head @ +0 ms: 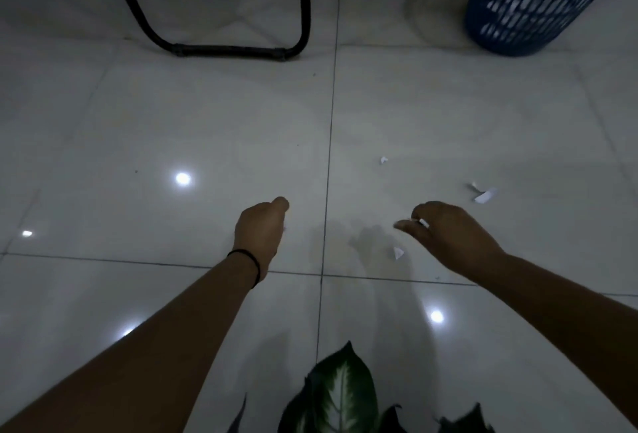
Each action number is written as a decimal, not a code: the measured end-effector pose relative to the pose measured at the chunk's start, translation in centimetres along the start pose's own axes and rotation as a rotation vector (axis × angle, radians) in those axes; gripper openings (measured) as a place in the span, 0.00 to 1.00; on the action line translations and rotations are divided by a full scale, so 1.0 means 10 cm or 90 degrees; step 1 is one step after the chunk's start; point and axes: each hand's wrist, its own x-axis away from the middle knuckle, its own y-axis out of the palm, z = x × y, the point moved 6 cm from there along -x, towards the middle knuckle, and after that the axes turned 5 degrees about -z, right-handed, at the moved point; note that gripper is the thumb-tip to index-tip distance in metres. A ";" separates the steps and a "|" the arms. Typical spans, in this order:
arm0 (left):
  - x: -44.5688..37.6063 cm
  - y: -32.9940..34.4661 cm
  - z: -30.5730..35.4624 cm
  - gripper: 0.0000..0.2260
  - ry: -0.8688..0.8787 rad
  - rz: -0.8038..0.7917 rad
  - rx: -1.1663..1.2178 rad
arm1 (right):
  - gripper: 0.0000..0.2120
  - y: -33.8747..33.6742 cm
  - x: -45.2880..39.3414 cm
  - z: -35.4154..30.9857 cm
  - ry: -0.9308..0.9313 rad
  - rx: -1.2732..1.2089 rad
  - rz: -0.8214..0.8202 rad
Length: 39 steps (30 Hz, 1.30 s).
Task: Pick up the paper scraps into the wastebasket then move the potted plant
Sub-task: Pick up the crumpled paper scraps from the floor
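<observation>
- Nearest the camera: leaves of the potted plant [340, 387] at the bottom edge, one variegated green and white; pot itself out of view. Not yet moved.
- Right hand [448, 232]: fingers curled, thumb and forefinger pinching a small white scrap [423, 223]. Hand hovers low over the floor [172, 115].
- Left hand [260, 225]: closed in a loose fist, knuckles up, black band at the wrist. A speck of white shows at its right edge; I cannot tell whether it is paper in the fist.
- Loose paper scraps on the tiles: one just below my right hand [398, 252]; a pair to the far right [483, 195]; one small piece farther off [383, 159].
- Wastebasket [538, 1]: blue, slotted wall, far right corner, well apart from both hands. White shapes show through the slots; likely paper inside.
- Black chair frame [238, 49] stands far, left of centre; not in the way.
- Judgement: collection is partly done, with four pieces on the floor.
- Method note: take the nearest scrap next, tucking the held piece into the palm so the fingertips are free. Thin paper lies flat on glossy tile; slide a fingertip to lift an edge, then pinch.
- Gather all pieces before one trip to the basket.
</observation>
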 end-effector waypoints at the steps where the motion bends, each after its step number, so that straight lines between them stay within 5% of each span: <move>1: 0.07 -0.01 0.09 0.15 0.024 0.006 -0.016 | 0.18 -0.15 0.01 -0.02 -0.010 0.027 0.019; 3: 0.28 -0.03 0.30 0.16 0.065 -0.008 -0.042 | 0.19 -0.46 0.08 -0.11 -0.031 0.078 0.046; 7: 0.81 -0.09 0.68 0.03 0.102 -0.061 -0.001 | 0.16 -1.10 0.25 -0.37 -0.090 0.144 0.090; 10: 1.33 -0.25 0.90 0.10 0.148 -0.061 0.044 | 0.17 -1.63 0.55 -0.61 -0.087 0.141 0.101; 17: 2.11 -0.38 1.12 0.04 0.239 -0.123 0.108 | 0.14 -2.18 1.32 -0.90 -0.024 0.120 0.119; 31: 2.76 -0.29 0.98 0.19 0.419 -0.037 -0.131 | 0.24 -2.40 1.91 -1.21 0.006 0.343 0.068; 35: 2.52 0.11 0.95 0.23 0.428 -0.051 -0.258 | 0.28 -2.18 1.57 -0.88 -0.003 0.364 0.071; 39: 2.28 0.55 0.89 0.15 0.430 -0.085 -0.391 | 0.30 -1.91 1.31 -0.28 0.021 0.304 0.079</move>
